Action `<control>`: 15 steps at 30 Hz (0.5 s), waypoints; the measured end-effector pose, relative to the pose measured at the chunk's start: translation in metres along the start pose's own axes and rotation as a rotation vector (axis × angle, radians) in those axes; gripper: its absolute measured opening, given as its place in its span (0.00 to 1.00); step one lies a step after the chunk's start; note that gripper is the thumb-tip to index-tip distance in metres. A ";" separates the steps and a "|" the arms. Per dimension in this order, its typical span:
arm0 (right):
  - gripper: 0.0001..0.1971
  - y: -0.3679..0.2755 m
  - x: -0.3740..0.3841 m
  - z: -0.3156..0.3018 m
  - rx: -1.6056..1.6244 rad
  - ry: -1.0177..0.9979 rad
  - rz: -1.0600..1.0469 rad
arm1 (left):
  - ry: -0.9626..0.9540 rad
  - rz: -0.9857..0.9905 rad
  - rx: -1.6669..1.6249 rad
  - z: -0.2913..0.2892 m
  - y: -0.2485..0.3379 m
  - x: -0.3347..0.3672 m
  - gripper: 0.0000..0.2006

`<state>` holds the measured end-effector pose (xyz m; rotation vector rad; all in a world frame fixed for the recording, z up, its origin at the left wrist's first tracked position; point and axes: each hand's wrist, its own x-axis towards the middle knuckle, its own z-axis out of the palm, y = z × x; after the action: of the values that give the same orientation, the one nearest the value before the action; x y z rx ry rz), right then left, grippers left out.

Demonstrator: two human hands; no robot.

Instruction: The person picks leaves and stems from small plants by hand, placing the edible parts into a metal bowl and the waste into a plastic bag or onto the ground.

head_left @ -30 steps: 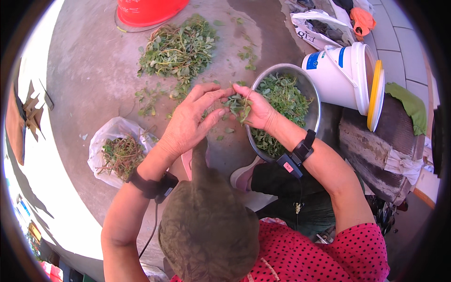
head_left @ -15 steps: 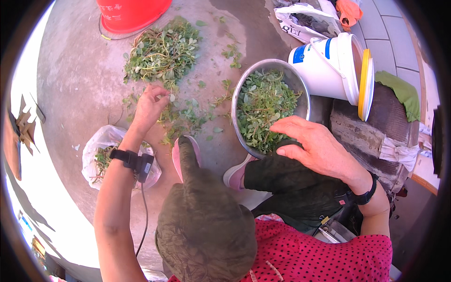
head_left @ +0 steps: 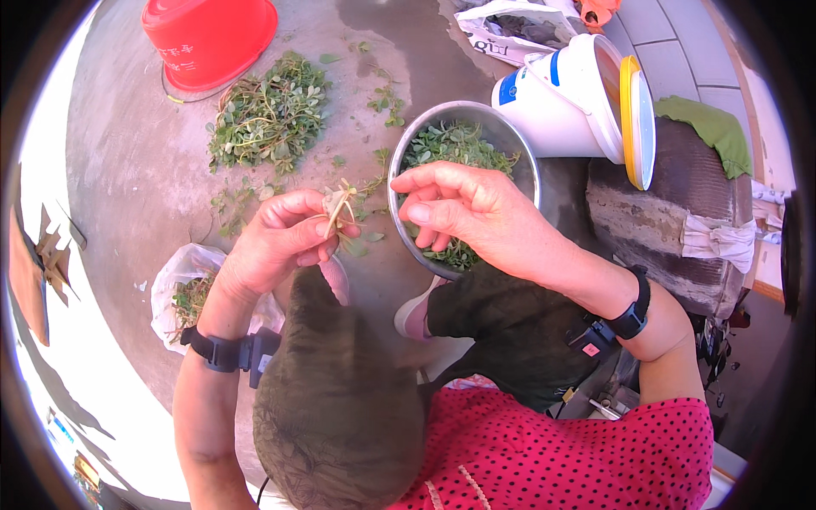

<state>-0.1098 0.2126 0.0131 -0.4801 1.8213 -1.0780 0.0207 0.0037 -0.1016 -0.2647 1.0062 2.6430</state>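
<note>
My left hand (head_left: pixel 276 242) is closed, thumb against fingers, on a small sprig of leafy greens (head_left: pixel 339 209) with pale stems, held above the floor. To its right my right hand (head_left: pixel 484 208) hovers with nothing in it, fingers loosely bent and thumb apart. It covers part of a metal bowl (head_left: pixel 533 170) full of green leafy stems (head_left: pixel 459 146). A heap of the same fleshy-leaved greens (head_left: pixel 272 115) lies on the concrete beyond my left hand. Beside my left forearm, a clear plastic bag (head_left: pixel 172 280) holds some stems and scraps.
An upturned red bucket (head_left: pixel 208 42) stands at the far left. On the right, a white bucket (head_left: pixel 544 98) lies tipped with its yellow-rimmed lid (head_left: pixel 639 123), near a dark worn block (head_left: pixel 637 204) with a green cloth (head_left: pixel 710 132). A white printed bag (head_left: pixel 510 34) sits behind. Loose sprigs litter the floor.
My left hand has come up and toward me from the heap's near edge, now with a sprig in it. My right hand has moved left, partly across the bowl.
</note>
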 end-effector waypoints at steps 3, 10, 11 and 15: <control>0.14 -0.002 0.002 0.004 0.084 0.023 -0.046 | -0.045 -0.071 0.090 0.019 0.005 0.008 0.07; 0.07 0.007 0.000 0.001 0.050 0.019 -0.076 | -0.024 -0.122 0.129 0.050 0.011 0.020 0.12; 0.07 0.007 -0.001 0.001 0.052 0.019 -0.076 | 0.056 -0.096 0.068 0.056 0.014 0.020 0.15; 0.10 0.008 -0.001 -0.001 -0.146 0.111 -0.044 | -0.006 -0.023 0.541 0.059 0.018 0.023 0.13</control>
<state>-0.1086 0.2182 0.0072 -0.5585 2.0057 -1.0227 -0.0110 0.0352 -0.0530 -0.1410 1.6435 2.2354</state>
